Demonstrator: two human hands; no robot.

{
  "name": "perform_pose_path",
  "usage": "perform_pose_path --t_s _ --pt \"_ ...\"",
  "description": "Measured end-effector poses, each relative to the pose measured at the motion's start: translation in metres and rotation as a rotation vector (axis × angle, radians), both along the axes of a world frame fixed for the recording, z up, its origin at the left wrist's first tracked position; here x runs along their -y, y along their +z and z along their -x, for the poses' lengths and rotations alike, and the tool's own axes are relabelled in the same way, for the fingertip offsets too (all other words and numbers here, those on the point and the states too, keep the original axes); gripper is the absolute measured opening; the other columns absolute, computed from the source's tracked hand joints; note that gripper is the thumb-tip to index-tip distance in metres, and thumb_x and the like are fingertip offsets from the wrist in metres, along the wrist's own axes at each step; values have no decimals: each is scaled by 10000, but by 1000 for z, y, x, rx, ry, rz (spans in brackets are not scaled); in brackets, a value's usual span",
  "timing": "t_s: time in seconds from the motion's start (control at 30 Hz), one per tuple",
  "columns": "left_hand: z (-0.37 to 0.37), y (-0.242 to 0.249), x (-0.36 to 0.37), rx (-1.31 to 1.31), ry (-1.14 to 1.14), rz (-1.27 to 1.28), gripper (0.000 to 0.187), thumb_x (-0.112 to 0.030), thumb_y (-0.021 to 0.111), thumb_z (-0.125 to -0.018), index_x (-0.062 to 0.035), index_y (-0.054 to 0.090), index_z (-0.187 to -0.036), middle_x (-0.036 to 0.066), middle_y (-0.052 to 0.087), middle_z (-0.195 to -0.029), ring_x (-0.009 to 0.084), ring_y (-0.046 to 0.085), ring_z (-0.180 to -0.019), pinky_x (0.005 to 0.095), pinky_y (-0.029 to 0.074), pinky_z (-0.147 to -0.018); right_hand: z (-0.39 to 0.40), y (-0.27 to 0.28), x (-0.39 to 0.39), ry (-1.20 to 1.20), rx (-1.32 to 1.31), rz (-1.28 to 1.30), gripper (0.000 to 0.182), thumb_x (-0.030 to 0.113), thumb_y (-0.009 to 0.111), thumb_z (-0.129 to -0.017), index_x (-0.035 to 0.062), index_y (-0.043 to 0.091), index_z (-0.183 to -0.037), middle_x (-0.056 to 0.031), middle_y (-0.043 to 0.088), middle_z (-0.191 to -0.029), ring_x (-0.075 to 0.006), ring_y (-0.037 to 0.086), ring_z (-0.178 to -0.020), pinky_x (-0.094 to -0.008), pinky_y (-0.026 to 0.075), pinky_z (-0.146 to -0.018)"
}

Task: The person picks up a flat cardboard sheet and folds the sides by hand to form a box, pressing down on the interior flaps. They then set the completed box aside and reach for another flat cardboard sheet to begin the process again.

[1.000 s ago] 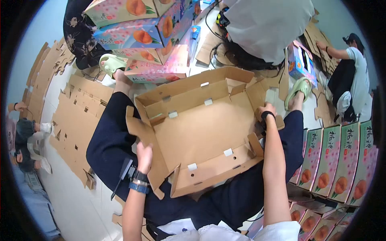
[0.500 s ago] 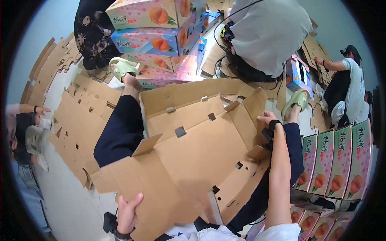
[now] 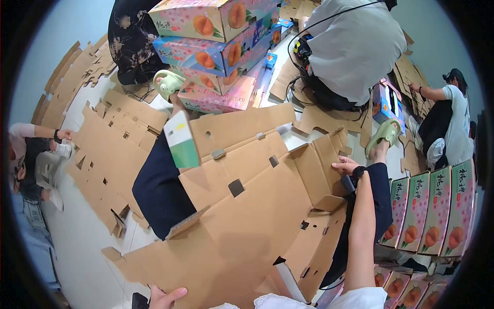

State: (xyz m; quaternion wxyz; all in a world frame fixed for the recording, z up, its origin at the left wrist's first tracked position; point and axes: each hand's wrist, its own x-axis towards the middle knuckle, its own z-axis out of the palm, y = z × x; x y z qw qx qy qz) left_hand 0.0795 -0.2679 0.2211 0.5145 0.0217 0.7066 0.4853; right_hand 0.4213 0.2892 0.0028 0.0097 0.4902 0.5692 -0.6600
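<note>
Cardboard box blank, unfolded and brown on its inner side, fills the middle of the frame and lies across the person's lap, over the dark trouser legs. One of its flaps stands up at the upper left of the blank and shows a white and green printed face. The left hand is at the bottom edge of the frame, its fingers curled onto the blank's near corner, grasping the cardboard; the hand is partly cut off by the frame, so the grip is only roughly seen. The right hand, at the right of centre, rests with loose, spread fingers on the blank's right side flap, touching it rather than clenching it. A black band sits at that wrist.

Flat cardboard sheets lie on the floor at the left. Stacked peach-printed boxes rise at the top centre, and a row of like boxes stands at the right edge. A person in a grey top sits at the upper right of centre; another person sits at the far right, and a third is at the left edge.
</note>
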Motion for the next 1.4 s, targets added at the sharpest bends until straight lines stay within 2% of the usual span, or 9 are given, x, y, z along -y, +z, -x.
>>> perform_pose_path --t_s 0.23,0.5,0.57,0.7,1.03,1.13,1.23,1.3,1.4 --pt "-3 6 -7 -36 -192 2 261 -34 686 -755 28 634 -1003 19 631 -735 88 534 -552 221 406 -474 5 41 10 -78 514 -273 465 350 738 -728 59 601 -1063 -18 630 -935 -156 574 -826 -276 448 -729" --pt "30 19 5 -247 -208 -31 355 -135 705 -780 19 607 -1084 53 655 -730 146 617 -584 257 522 -494 -5 61 3 -62 326 -299 479 358 737 -727 42 609 -1064 -41 633 -990 -169 576 -890 -289 443 -790" --pt "45 32 6 -363 -75 -214 619 -91 739 -679 31 436 -1204 123 579 -1100 222 585 -964 346 474 -835 -1 66 -5 -57 220 -306 483 360 737 -727 38 611 -1065 -47 633 -1004 -173 576 -906 -292 442 -805" --pt "79 67 -3 -600 115 -255 561 -173 775 -642 2 509 -1105 65 605 -930 163 579 -835 309 474 -746 12 87 -13 -23 42 -390 491 363 737 -726 29 616 -1065 -59 635 -1031 -179 577 -938 -298 439 -836" --pt "290 95 111 -1118 327 -64 387 -75 672 -743 3 506 -1084 75 587 -1034 164 554 -938 292 426 -852 117 240 98 563 -212 -384 367 278 704 -789 -5 626 -1010 -67 653 -941 -153 600 -842 -282 492 -748" --pt "371 103 144 -1780 277 138 445 -75 658 -757 55 505 -1154 130 589 -1109 192 558 -1002 296 419 -884 176 243 164 697 -425 -270 376 326 674 -812 -9 625 -976 -33 649 -913 -128 592 -799 -270 492 -728" --pt "400 161 99 -2301 284 565 464 -92 634 -777 57 501 -1195 190 580 -1149 263 556 -1050 305 407 -915 240 209 229 619 -652 -153 384 380 628 -839 3 609 -910 -43 620 -826 -125 581 -668 -243 488 -565" --pt "447 195 68 -2105 338 226 518 -79 602 -786 32 444 -1266 211 504 -1250 291 495 -1143 321 363 -967 293 194 272 444 -648 -43 404 390 587 -860 -13 617 -849 -62 620 -733 -136 588 -619 -247 476 -547" --pt "443 218 -8 -2487 369 289 693 -111 611 -765 -37 292 -1376 206 356 -1372 316 354 -1257 371 301 -1014 389 186 312 185 -832 -59 444 365 540 -882 -65 599 -788 -92 600 -656 -154 580 -511 -244 452 -472"
